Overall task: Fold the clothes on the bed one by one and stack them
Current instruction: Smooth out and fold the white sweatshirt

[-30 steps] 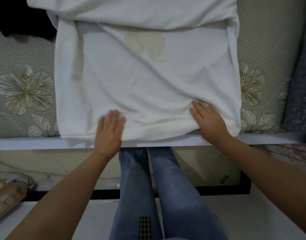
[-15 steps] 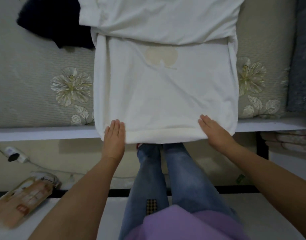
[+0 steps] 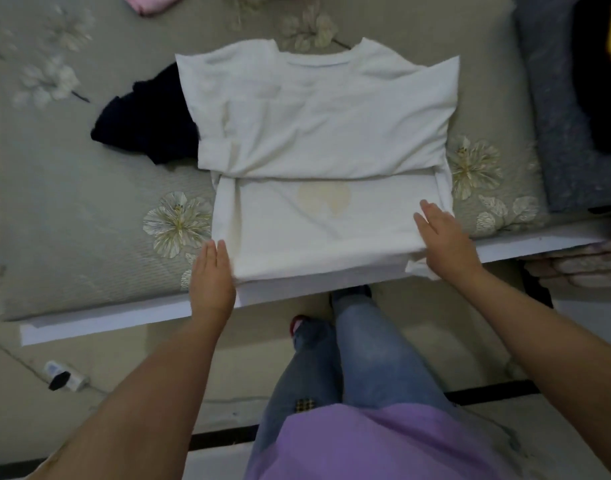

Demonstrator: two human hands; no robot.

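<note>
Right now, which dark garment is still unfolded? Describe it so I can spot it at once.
Start at the white T-shirt spread on the floral bed cover. At its left edge a crumpled dark garment sticks out, partly tucked under the sleeve. It is the only near-black heap there; the pink item lies farther away, at the top.

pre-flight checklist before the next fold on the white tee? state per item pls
1. White T-shirt flat on bed: ok.
2. Sleeves tucked across the body: ok.
3. Left hand at the hem's left corner, fingers straight: ok.
4. Right hand at the hem's right corner, fingers straight: ok.
5. Hem gripped for lifting: not ok, neither hand pinches it.
6. Hem square: not ok, a bit of cloth sticks out by the right wrist.
</note>
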